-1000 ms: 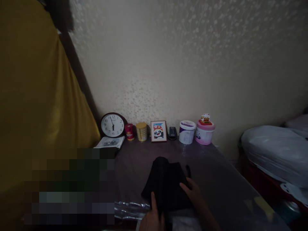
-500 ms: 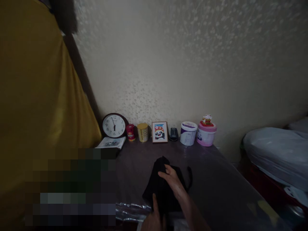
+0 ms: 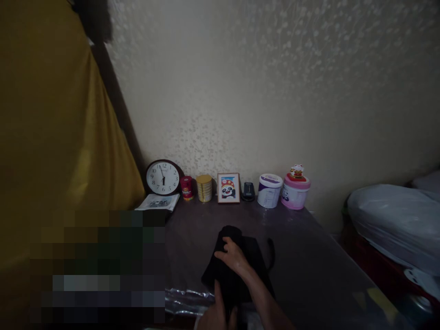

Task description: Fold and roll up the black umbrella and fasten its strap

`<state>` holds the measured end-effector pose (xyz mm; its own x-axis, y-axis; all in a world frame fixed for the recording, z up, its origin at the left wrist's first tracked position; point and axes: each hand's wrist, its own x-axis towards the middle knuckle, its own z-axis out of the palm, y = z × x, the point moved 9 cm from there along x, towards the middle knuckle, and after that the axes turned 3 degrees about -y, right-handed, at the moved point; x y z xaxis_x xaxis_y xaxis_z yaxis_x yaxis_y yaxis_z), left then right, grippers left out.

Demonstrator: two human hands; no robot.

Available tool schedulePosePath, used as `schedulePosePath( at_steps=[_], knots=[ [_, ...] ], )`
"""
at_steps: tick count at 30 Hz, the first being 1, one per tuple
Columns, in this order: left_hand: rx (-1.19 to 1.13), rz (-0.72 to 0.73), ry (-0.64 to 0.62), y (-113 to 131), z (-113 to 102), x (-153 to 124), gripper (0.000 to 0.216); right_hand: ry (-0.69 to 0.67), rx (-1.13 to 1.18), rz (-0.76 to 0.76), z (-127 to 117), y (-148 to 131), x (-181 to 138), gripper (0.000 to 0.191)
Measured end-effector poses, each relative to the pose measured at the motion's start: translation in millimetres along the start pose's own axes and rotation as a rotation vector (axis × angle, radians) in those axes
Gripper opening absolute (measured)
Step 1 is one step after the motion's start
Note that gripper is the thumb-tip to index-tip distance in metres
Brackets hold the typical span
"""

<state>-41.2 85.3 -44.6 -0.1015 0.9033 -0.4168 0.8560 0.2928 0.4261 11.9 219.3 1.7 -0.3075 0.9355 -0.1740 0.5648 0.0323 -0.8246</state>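
Note:
A black cloth item [image 3: 252, 250], perhaps a bag or folded garment, lies near the table's front edge. Its upper left part bulges into a rounded fold, and a thin black strap [image 3: 271, 253] curls out on the right. On top of the bulge rests my right hand [image 3: 235, 259], thumb and fingers spread apart against the fabric. My left hand [image 3: 215, 314] is at the cloth's lower edge, its index finger stretched along the fabric and its thumb apart. The picture's bottom edge cuts off the left hand's lower part. Dark fabric makes the folds hard to read.
Along the wall stand a clock [image 3: 162, 178], a red tin [image 3: 187, 188], a yellow-lidded can [image 3: 204, 188], a framed panda picture [image 3: 228, 188], a dark device [image 3: 248, 191], a purple-white tub [image 3: 270, 190] and a pink tub [image 3: 295, 195] bearing a cat figurine [image 3: 297, 172]. A yellow curtain [image 3: 68, 137] hangs left.
My right hand has slid left across the black cloth. The cloth's top has become rounder, and more of its right side shows. My left hand has shifted slightly left.

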Motion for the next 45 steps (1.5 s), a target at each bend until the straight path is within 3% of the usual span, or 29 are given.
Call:
schedulePosePath(
  at_steps=[5, 11, 17, 20, 24, 27, 31, 37, 42, 45],
  knots=[
    [-0.126, -0.019, 0.004, -7, -2, -8, 0.071, -0.122, 0.030, -0.124, 14, -11, -2, 0.049],
    [-0.054, 0.161, -0.032, 11, -4, -3, 0.076, -0.203, -0.085, -0.213, 23, -25, -13, 0.030],
    [0.002, 0.093, -0.014, 11, -8, 0, 0.071, -0.262, 0.057, -0.330, 19, -35, -28, 0.024],
    [0.005, 0.069, -0.027, 9, -6, 2, 0.067, -0.124, 0.079, -0.457, 2, -37, -41, 0.021],
    [-0.001, 0.032, -0.043, 6, 0, 6, 0.066, 0.091, -0.119, -0.623, -17, -35, -60, 0.021],
    [0.002, -0.019, -0.044, 3, 3, 7, 0.068, 0.102, -0.233, -0.658, -16, -27, -52, 0.024],
    [-0.003, -0.062, -0.045, 3, 1, 4, 0.065, 0.099, -0.342, -0.654, -15, -20, -13, 0.026],
    [-0.033, -0.078, -0.050, 3, -1, 3, 0.065, 0.168, -0.468, -0.514, -32, -14, 49, 0.030],
    [-0.062, -0.072, -0.043, 1, 1, 4, 0.066, 0.298, -0.480, -0.524, -36, -22, 34, 0.035],
    [-0.044, -0.051, -0.040, 2, 0, 3, 0.065, 0.225, -0.473, -0.555, -17, -25, 8, 0.034]
  ],
)
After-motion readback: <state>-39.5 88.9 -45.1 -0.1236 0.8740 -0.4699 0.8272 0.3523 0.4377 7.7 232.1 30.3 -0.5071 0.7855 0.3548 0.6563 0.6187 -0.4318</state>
